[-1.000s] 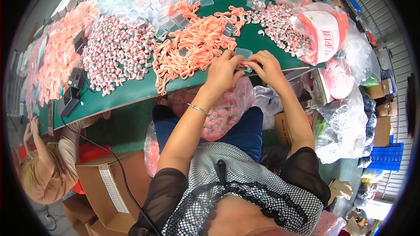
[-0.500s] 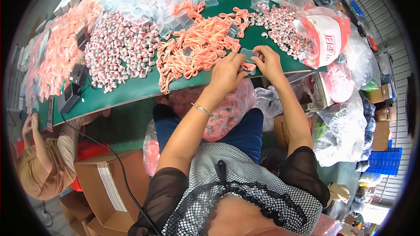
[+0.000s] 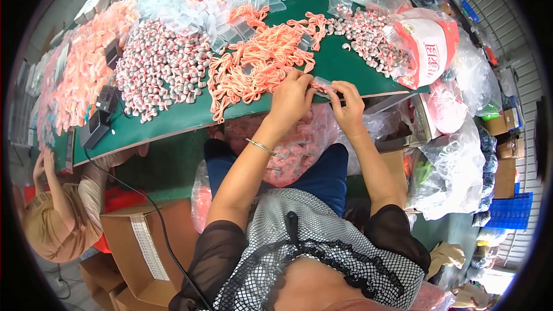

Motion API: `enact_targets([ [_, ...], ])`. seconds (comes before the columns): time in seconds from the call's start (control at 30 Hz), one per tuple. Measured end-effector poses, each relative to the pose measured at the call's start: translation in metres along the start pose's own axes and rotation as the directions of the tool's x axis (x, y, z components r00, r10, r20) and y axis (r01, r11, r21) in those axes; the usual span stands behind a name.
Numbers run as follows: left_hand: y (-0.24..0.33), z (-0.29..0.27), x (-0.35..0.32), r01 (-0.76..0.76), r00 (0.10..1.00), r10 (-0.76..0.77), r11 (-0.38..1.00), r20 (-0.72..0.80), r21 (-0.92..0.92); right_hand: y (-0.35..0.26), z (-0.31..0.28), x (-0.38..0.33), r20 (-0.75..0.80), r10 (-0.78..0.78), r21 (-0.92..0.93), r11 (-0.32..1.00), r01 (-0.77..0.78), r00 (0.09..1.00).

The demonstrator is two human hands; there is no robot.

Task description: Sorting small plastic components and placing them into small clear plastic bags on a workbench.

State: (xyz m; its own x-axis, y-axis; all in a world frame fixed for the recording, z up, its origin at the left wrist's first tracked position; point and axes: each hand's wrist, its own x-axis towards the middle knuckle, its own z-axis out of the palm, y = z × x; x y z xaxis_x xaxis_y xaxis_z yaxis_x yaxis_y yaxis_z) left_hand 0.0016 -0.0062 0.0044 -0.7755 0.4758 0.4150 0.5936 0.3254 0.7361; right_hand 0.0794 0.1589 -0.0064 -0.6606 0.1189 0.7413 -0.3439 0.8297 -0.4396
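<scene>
Two hands meet over the front of the green table (image 3: pixel 329 57), holding one small clear case (image 3: pixel 322 84) between them. The left hand (image 3: pixel 290 99) grips its left end, fingers drawn in close to the thumb; the right hand (image 3: pixel 349 109) pinches the other end, with a narrow gap between thumb and forefinger. Coral colour shows in or through the case; whether its lid is closed cannot be told.

More clear cases (image 3: pixel 230 11) lie loose in a jumble farther back, partly under the coral cords (image 3: pixel 259 60), which spread just left of the hands. At the right, a red-and-white bag (image 3: pixel 429 49) lies tilted, its mouth beside a small heap of grey-and-pink pieces (image 3: pixel 368 37). A larger heap of similar pieces (image 3: pixel 161 69) sits left of the cords. Beneath the tabletop, a big transparent bag (image 3: pixel 294 150) holds pinkish items between the person's knees. A cardboard box (image 3: pixel 167 219) stands at the lower left.

The table's front edge passes under both forearms, near the hands. Green surface shows between the cords and the small heap, directly beyond the case.
</scene>
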Motion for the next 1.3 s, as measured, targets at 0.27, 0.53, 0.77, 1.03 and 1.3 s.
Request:
enact_targets([
  [0.27,0.007,0.012,-0.002,0.064,0.985,-0.055,0.997,-0.165,0.049,0.000,0.005,-0.006,-0.046,-0.022,0.029,0.999,0.023,0.999],
  [0.53,0.013,0.019,-0.009,0.115,0.956,-0.089,0.990,-0.280,0.079,0.002,0.006,-0.007,-0.044,-0.034,0.043,0.998,0.036,0.998],
  [0.77,0.008,0.025,-0.018,0.024,0.951,0.009,0.995,-0.309,0.101,0.001,0.005,-0.006,-0.039,-0.045,0.044,0.998,0.047,0.998],
  [1.03,0.010,0.016,-0.036,-0.108,0.960,0.195,0.921,-0.202,0.375,0.005,0.003,-0.012,0.025,-0.092,0.033,0.995,0.092,0.995],
  [1.3,0.006,-0.007,-0.013,-0.301,0.940,0.329,0.922,-0.085,0.244,0.003,0.005,-0.013,0.065,-0.144,0.024,0.989,0.143,0.987],
])
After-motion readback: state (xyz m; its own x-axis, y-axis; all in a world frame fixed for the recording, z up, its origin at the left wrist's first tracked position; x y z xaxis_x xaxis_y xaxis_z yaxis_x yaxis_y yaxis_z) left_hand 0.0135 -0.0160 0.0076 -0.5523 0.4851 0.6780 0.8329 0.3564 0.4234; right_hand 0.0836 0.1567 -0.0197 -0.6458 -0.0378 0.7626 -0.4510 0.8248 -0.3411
